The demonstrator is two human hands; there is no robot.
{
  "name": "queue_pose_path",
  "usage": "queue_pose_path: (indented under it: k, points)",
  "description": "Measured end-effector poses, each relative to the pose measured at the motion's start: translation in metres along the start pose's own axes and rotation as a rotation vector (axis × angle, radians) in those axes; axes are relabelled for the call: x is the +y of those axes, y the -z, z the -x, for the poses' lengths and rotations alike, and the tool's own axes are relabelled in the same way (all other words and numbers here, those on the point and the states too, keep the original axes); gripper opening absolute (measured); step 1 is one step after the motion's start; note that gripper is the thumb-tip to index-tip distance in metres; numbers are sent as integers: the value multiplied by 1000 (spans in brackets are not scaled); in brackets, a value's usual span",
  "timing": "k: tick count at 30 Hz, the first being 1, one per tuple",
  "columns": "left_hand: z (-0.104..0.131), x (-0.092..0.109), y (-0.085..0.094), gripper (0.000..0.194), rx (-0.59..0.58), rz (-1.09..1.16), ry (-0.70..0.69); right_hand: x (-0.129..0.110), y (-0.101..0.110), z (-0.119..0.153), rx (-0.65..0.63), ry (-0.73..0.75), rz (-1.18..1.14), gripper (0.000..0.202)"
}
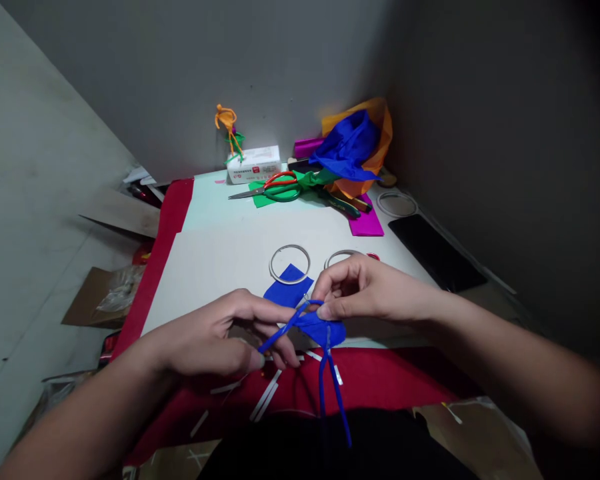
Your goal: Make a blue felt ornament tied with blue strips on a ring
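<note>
Between my hands hangs a blue paper-wrapped wire figure (325,330), with two thin legs dangling below a wider paper body. My left hand (230,333) pinches the end of one long blue arm between thumb and fingers. My right hand (353,287) grips the figure's upper part with thumb and fingertips, near a bent blue loop. Just beyond them lies a piece of blue paper (287,290), with a ring of pale wire (271,263) partly over it. A second wire ring (337,254) is partly hidden behind my right hand.
Scissors (280,187) and dark-handled pliers (347,207) lie at the back. An orange figure (226,120) stands by a white box (255,165). Crumpled coloured paper (350,143) leans on the wall. A black phone-like slab (435,253) is at right; white strips (265,400) lie on red cloth (390,380).
</note>
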State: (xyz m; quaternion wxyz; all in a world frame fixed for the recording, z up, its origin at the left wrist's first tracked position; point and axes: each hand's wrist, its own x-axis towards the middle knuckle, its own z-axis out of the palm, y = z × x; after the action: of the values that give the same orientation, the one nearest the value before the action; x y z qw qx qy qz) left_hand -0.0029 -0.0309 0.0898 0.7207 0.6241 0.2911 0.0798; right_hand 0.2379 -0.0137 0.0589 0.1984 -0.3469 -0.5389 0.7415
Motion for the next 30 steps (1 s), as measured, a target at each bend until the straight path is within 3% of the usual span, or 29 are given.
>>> queue_pose_path:
  k: [4,10,21,26,30]
  points:
    - [-4,1,2,40,24,62,51,-3,-2,-2,20,21,34,12]
    - [-17,3,-6,23,183,-200,199,2,-8,-10,59,31,37,18]
    - [-21,5,-11,26,140,-67,294,5,-20,-8,44,101,148,11]
    - [-22,3,-11,29,117,-3,278,3,-22,-4,50,149,161,12]
    - [-22,3,-10,31,162,-3,267,2,-22,-1,95,224,197,14]
